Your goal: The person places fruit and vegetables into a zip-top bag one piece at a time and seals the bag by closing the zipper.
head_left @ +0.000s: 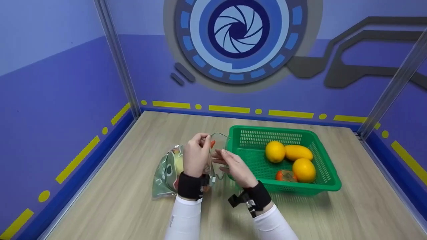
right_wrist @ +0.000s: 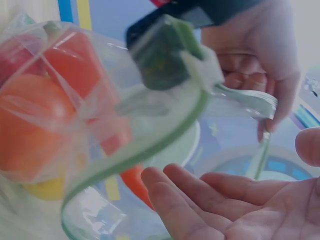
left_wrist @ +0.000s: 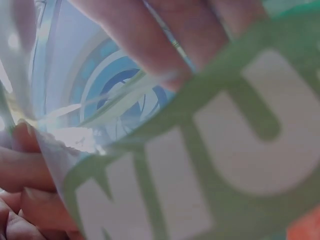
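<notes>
A clear zip bag with green print stands on the table, left of the green basket. With its fingertips my left hand pinches the upper edge of the bag. Beside the opening is my right hand, its fingers extended and palm turned up in the right wrist view; whether it touches the film I cannot tell. The bag's mouth gapes, with a green zip strip and a white slider. Inside show a round orange item, a long orange-red item and something yellow.
The green basket stands at the right of the hands. In it lie two round orange-yellow fruits, a mango-shaped yellow fruit and a persimmon. Blue printed walls enclose the wooden table.
</notes>
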Action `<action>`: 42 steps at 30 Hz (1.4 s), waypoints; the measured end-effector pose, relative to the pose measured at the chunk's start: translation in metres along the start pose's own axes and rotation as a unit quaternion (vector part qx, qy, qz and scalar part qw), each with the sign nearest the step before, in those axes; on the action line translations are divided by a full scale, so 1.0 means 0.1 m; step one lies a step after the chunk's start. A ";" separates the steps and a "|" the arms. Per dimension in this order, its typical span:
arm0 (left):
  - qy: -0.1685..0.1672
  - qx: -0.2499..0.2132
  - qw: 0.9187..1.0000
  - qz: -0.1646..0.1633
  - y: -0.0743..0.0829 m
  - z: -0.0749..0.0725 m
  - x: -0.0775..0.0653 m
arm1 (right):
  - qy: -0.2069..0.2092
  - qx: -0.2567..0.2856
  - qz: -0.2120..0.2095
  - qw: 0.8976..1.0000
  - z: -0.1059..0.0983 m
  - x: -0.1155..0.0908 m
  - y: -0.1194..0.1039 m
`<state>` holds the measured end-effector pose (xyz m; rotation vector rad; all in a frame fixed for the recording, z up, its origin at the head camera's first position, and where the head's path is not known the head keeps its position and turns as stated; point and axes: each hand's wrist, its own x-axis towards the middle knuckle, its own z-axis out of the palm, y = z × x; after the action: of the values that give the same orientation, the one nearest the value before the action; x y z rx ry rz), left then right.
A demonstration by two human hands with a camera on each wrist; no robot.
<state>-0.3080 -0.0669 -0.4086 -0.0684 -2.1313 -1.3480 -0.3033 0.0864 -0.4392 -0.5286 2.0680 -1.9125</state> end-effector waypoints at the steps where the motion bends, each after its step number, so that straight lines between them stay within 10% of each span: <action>1: 0.000 -0.001 1.000 -0.001 0.00 0.00 0.00 | 0.003 0.001 -0.001 1.000 -0.02 0.00 -0.01; 26: 0.011 0.009 1.000 0.004 0.01 0.00 0.01 | 0.117 0.066 -0.031 0.990 -0.70 0.03 -0.14; 35: -0.002 -0.009 1.000 -0.011 0.02 -0.01 0.01 | 0.148 -0.051 0.032 0.987 -1.20 0.27 -0.20; 42: 0.004 0.000 1.000 -0.006 0.01 0.00 0.00 | 0.159 -0.223 0.062 0.960 -1.51 0.41 -0.06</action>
<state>-0.3078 -0.0668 -0.4075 -0.0505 -2.1291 -1.3533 -0.4059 0.2024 -0.4184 -0.1766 2.6903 -1.5393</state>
